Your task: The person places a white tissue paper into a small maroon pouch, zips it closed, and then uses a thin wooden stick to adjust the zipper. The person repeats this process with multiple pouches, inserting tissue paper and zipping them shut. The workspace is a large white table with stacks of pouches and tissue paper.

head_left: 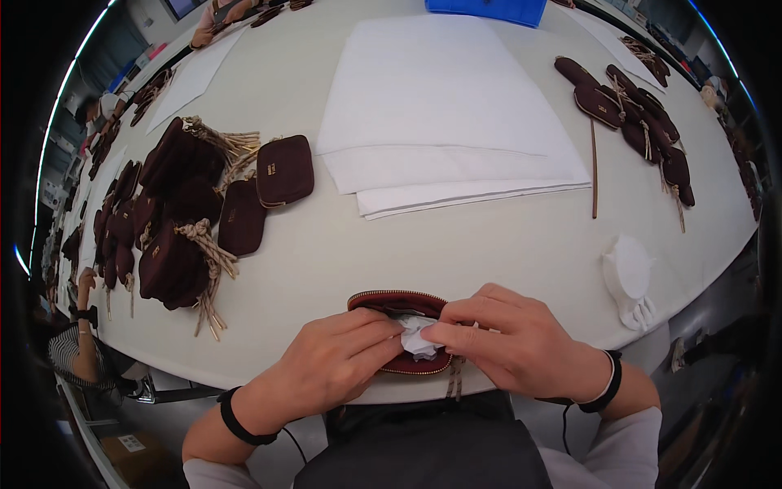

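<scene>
A dark red zip pouch [395,298] lies unzipped at the table's near edge, its gold-toothed zip spread wide. Inside its mouth sits a crumpled wad of white paper [419,342]. My left hand [330,354] has its fingers in the opening, closed on the pouch's left side and touching the wad. Thumb and fingers of my right hand [509,338] pinch the wad from the right. A beige cord tassel [454,381] hangs below the pouch near my right hand.
Piled maroon pouches with cord tassels [175,261] stand at left, beside two flat pouches [285,169]. A stack of white sheets [440,90] covers the middle. More pouches [643,118] and a white object [629,273] are at right. A blue bin [489,8] stands far back. Other people sit around the table.
</scene>
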The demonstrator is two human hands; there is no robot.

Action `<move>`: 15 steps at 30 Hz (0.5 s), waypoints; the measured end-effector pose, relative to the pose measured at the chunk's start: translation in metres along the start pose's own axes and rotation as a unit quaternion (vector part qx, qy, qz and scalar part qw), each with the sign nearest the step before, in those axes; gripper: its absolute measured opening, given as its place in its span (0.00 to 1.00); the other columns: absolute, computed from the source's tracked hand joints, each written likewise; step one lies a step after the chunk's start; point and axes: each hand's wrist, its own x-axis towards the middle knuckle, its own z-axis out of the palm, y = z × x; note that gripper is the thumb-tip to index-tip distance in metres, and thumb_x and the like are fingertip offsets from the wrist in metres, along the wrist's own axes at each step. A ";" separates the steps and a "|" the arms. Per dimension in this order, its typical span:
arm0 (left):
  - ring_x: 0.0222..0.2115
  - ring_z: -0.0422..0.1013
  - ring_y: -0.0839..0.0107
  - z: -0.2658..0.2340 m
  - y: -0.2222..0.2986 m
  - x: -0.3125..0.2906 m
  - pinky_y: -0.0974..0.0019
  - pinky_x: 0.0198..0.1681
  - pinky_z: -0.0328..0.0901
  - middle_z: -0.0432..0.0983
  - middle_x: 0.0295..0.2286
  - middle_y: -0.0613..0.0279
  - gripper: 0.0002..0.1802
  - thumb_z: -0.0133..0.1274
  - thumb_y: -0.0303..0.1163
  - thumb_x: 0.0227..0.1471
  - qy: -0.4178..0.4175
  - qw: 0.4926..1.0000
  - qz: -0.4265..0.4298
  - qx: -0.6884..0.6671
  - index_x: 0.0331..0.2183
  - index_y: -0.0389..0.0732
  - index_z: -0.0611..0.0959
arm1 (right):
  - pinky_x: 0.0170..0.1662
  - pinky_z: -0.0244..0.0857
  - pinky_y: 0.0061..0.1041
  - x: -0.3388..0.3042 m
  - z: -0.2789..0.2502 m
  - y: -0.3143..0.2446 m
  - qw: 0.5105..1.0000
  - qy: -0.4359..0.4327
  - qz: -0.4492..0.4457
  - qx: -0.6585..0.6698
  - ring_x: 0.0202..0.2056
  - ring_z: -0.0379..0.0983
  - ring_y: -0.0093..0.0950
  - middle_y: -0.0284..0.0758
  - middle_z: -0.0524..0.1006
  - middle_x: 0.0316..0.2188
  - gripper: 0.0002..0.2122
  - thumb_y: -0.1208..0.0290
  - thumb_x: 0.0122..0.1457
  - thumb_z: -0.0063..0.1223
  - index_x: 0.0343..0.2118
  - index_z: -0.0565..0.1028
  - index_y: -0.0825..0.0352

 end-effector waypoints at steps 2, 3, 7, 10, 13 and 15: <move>0.36 0.77 0.62 -0.011 0.009 0.010 0.66 0.36 0.74 0.80 0.35 0.58 0.16 0.65 0.30 0.41 -0.009 0.998 -0.035 -0.045 0.35 0.35 0.83 | 0.30 0.69 0.24 0.000 0.000 -0.002 1.000 -0.018 -0.015 -0.007 0.29 0.72 0.29 0.33 0.77 0.35 0.20 0.80 0.42 0.63 0.42 0.79 0.67; 0.35 0.77 0.62 -0.013 0.012 0.014 0.67 0.35 0.74 0.80 0.34 0.58 0.16 0.67 0.32 0.41 -0.015 0.996 -0.052 -0.069 0.34 0.36 0.83 | 0.29 0.68 0.23 0.000 0.000 -0.005 0.999 -0.027 -0.022 -0.011 0.28 0.71 0.28 0.33 0.77 0.35 0.19 0.80 0.41 0.62 0.42 0.79 0.66; 0.30 0.77 0.63 -0.012 0.012 0.023 0.67 0.32 0.72 0.80 0.31 0.59 0.17 0.69 0.35 0.42 0.056 0.989 -0.087 -0.110 0.33 0.38 0.82 | 0.27 0.67 0.21 0.006 0.003 -0.005 0.999 -0.035 -0.022 0.001 0.28 0.71 0.27 0.31 0.77 0.32 0.15 0.79 0.42 0.62 0.37 0.80 0.66; 0.27 0.77 0.66 -0.015 0.019 0.027 0.68 0.30 0.71 0.80 0.27 0.61 0.16 0.70 0.33 0.40 -0.033 0.978 -0.165 -0.124 0.33 0.40 0.83 | 0.27 0.67 0.22 0.000 0.010 0.003 0.997 0.049 -0.006 0.057 0.27 0.72 0.27 0.30 0.77 0.30 0.10 0.78 0.46 0.63 0.35 0.80 0.66; 0.26 0.78 0.69 -0.013 0.019 0.031 0.68 0.29 0.72 0.81 0.26 0.64 0.14 0.69 0.31 0.41 -0.057 0.977 -0.170 -0.113 0.33 0.42 0.84 | 0.28 0.68 0.24 -0.012 0.010 0.003 0.984 0.133 0.046 0.113 0.26 0.74 0.27 0.30 0.77 0.27 0.08 0.75 0.52 0.63 0.35 0.79 0.66; 0.26 0.78 0.68 -0.012 0.020 0.034 0.68 0.29 0.72 0.81 0.28 0.64 0.12 0.68 0.29 0.42 -0.045 0.972 -0.186 -0.137 0.33 0.42 0.85 | 0.28 0.67 0.24 -0.020 0.012 0.004 0.978 0.158 0.075 0.113 0.25 0.74 0.28 0.31 0.77 0.25 0.08 0.73 0.56 0.62 0.37 0.78 0.66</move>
